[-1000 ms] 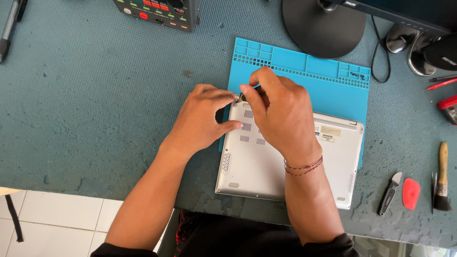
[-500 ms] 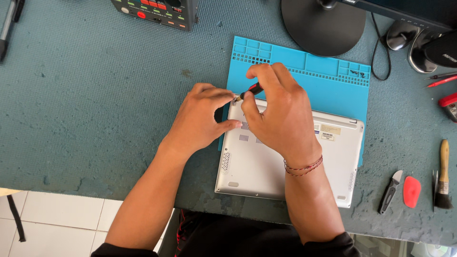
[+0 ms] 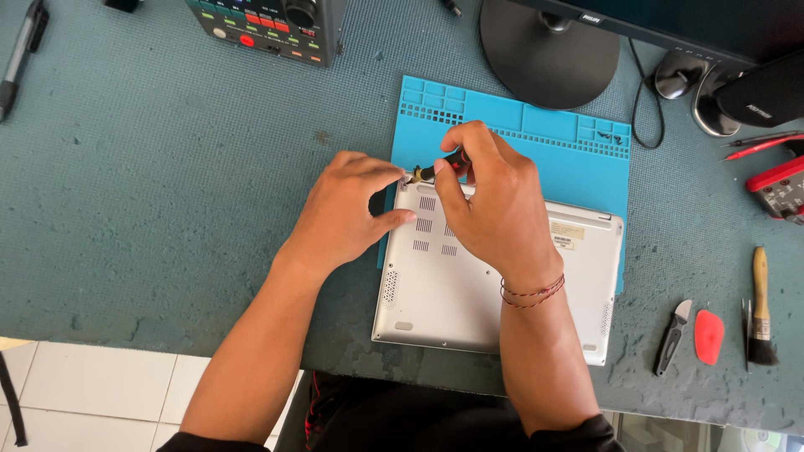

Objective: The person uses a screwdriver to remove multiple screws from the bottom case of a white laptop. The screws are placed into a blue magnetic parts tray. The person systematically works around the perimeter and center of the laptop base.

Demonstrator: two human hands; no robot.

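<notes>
Silver laptop (image 3: 494,293) lies underside up on a blue mat (image 3: 536,146) atop the grey-green textured counter (image 3: 167,192); white floor tiles show below its edge. Right hand (image 3: 494,201) pinches a small screwdriver (image 3: 435,172) at the laptop's rear left corner; left hand (image 3: 347,209) pinches its tip.

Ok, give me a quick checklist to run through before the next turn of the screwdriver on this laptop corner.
1. Laptop lies base up, partly on the blue mat: ok.
2. Right hand grips the screwdriver by its black handle: ok.
3. Left hand has its fingertips at the tool's tip, at the laptop's top left corner: ok.
4. Tip seated square in a screw head: cannot tell, fingers hide it.
5. Screwdriver upright: not ok, it leans well over.
6. Spare tools in reach: brush, red pry pick and folding knife lie to the right: ok.
</notes>
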